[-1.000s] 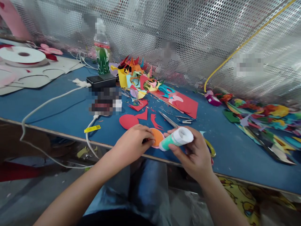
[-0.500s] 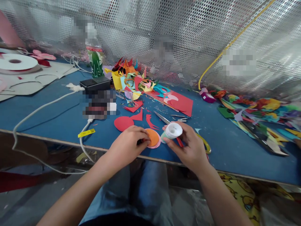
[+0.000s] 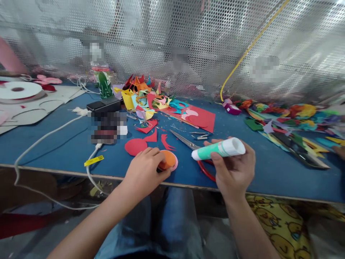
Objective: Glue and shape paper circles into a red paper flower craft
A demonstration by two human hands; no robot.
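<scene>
In my right hand (image 3: 237, 169) is a green and white glue stick (image 3: 212, 151), held sideways above the table with its wide white end toward the right. My left hand (image 3: 147, 167) has its fingers curled at the left and front edge of an orange paper circle (image 3: 169, 160). Under that circle a slightly larger pink paper circle (image 3: 176, 162) shows at the rim. A red paper circle (image 3: 135, 147) lies just beyond my left hand. Between the hands lie scissors (image 3: 185, 140) with red handles, partly covered by the glue stick and my right hand.
Paper scraps (image 3: 145, 95) are heaped at the back, beside red sheets (image 3: 202, 118). A bottle (image 3: 104, 81), a black box (image 3: 104, 105) and a white cable (image 3: 54, 126) occupy the left. Colourful cut-outs (image 3: 299, 118) and a dark phone-like object (image 3: 293, 149) lie right. Perforated silver sheeting stands behind.
My right hand has moved right, away from the paper circles, and tipped the glue stick onto its side. My left hand stays at the orange circle. The view has shifted slightly.
</scene>
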